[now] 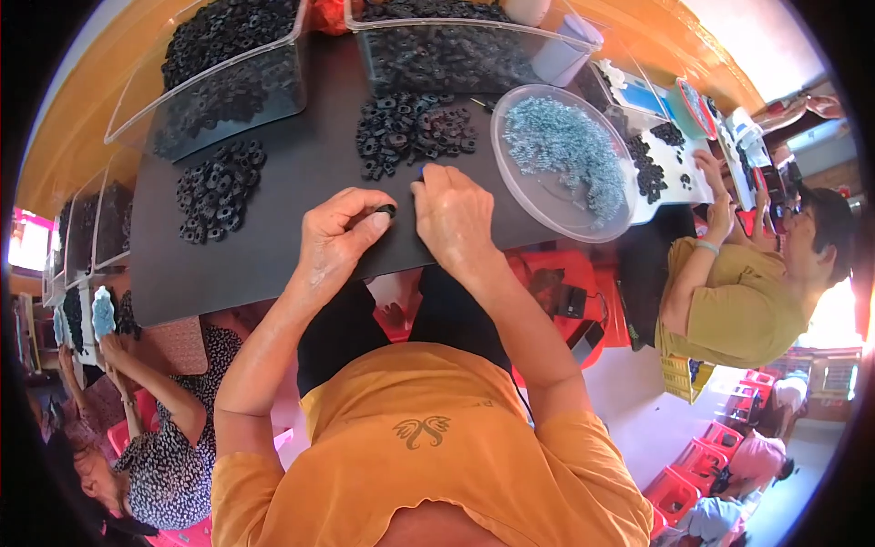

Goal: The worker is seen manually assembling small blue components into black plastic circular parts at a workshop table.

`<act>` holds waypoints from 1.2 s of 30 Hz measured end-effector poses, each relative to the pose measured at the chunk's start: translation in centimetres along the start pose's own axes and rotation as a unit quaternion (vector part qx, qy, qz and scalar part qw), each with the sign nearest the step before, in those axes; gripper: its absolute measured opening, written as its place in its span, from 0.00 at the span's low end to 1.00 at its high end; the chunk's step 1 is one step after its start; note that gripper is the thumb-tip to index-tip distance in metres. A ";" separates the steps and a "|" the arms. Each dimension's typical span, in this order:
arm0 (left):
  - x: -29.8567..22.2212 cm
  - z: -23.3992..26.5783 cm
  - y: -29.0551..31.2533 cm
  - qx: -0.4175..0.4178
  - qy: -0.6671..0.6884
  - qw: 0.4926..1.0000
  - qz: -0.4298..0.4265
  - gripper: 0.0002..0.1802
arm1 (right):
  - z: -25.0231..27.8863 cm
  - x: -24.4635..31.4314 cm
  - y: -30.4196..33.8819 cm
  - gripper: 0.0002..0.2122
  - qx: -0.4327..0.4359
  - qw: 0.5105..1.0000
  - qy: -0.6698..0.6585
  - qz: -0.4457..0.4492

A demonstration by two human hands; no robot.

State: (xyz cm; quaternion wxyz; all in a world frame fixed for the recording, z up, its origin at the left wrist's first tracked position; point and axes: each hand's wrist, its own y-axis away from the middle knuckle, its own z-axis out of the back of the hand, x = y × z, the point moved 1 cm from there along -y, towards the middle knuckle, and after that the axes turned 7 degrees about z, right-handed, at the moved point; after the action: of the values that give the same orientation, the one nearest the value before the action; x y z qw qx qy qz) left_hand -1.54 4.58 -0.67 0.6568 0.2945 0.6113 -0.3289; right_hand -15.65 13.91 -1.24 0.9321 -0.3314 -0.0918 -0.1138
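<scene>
nothing legible (faint shirt lettering [480, 404])

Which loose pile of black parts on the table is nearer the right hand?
The middle pile of black parts, just beyond the right hand; the left pile lies farther off.

There is room to pass between the left pile [221, 193] and the middle pile [406, 137]; behind, bins [284, 96] block, and rightward the tray [536, 199] obstructs.

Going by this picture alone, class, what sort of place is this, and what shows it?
Probably an assembly workshop: clear bins holding many small black parts, a round tray of pale blue pieces, and other people at nearby worktables.
</scene>
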 end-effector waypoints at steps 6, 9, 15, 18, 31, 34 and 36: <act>0.3 0.6 0.3 -0.010 0.036 0.999 0.002 0.06 | 5.3 -1.7 1.3 0.06 -0.090 0.996 0.011 0.023; 0.8 0.9 0.1 0.012 0.014 1.000 0.019 0.10 | 7.8 -6.4 1.6 0.05 -0.056 0.997 0.018 -0.042; 0.9 0.8 0.1 0.010 0.033 0.999 0.013 0.11 | 7.7 -11.0 0.8 0.06 0.110 0.991 0.071 -0.035; 1.0 0.8 0.2 0.007 0.037 0.999 0.015 0.11 | 7.0 -11.8 0.2 0.06 0.142 0.987 0.069 -0.035; 0.9 0.9 0.3 0.008 0.010 1.000 0.005 0.12 | 8.5 -11.1 -0.7 0.06 0.169 0.980 -0.020 -0.105; 1.0 0.9 0.2 0.008 -0.001 1.000 -0.006 0.13 | 8.5 -11.5 -0.5 0.06 0.127 0.987 -0.052 -0.080; 0.9 0.8 0.3 0.009 0.008 1.000 0.002 0.13 | 8.1 -11.6 -0.3 0.09 0.164 0.985 -0.036 -0.027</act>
State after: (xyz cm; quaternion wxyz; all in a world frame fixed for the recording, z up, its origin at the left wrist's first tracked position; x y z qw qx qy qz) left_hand -0.81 4.06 -1.52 0.6496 0.3039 0.6135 -0.3305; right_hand -27.58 20.59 2.24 0.9664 -0.1756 -0.1519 -0.1101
